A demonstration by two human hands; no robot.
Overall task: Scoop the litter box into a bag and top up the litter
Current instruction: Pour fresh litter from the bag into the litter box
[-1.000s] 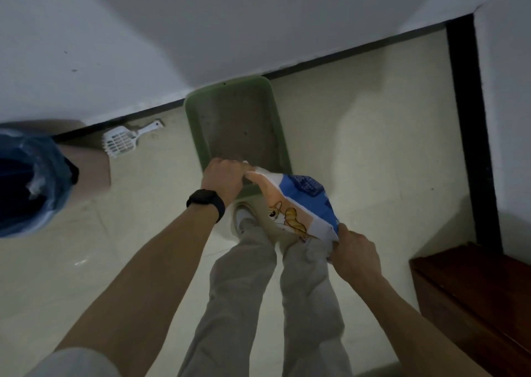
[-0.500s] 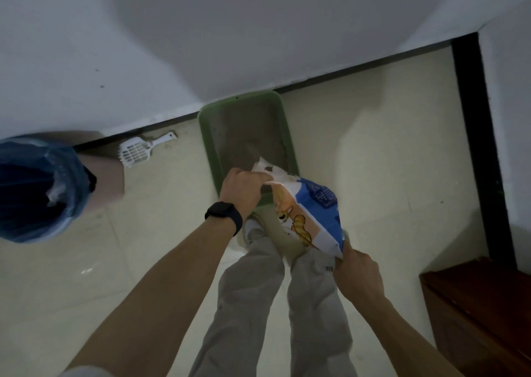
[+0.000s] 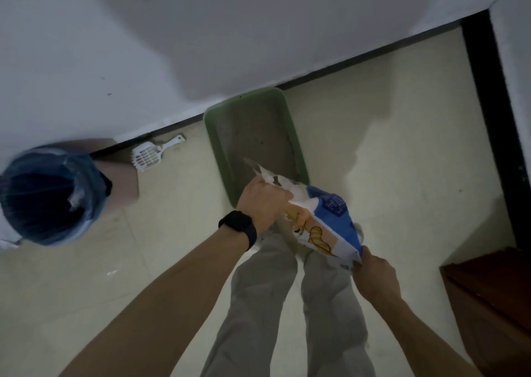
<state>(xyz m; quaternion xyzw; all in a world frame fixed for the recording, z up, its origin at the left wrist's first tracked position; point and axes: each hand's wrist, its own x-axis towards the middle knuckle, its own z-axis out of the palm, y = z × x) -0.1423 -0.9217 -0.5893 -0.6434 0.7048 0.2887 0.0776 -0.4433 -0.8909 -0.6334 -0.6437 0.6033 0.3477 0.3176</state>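
Head view, dim light. We note the left hand [image 3: 263, 201] curled tight around the torn white mouth end of the litter bag [image 3: 326, 221]. A black watch [image 3: 238, 227] sits on that wrist. The right hand [image 3: 373, 273] pinches the bag's lower corner, fingers closed on the edge. The bag is blue and white with an orange cartoon print. It is held off the floor and tilted, mouth end toward the wall and bottom end toward us, above grey trouser legs. Its mouth lies over the near end of the green litter box [image 3: 213, 140], which stands on the pale tiled floor [image 3: 388, 135] with its far end against the white wall [image 3: 258, 31]. Grey litter covers the box bottom. We cannot tell whether any litter is leaving the bag, as the mouth is blurred. A white slotted scoop [image 3: 148, 155] lies on the floor left of the box, apart from it. Further left stands a bin with a blue liner [image 3: 92, 201]. Dark wooden furniture [image 3: 494, 304] sits at the right edge.
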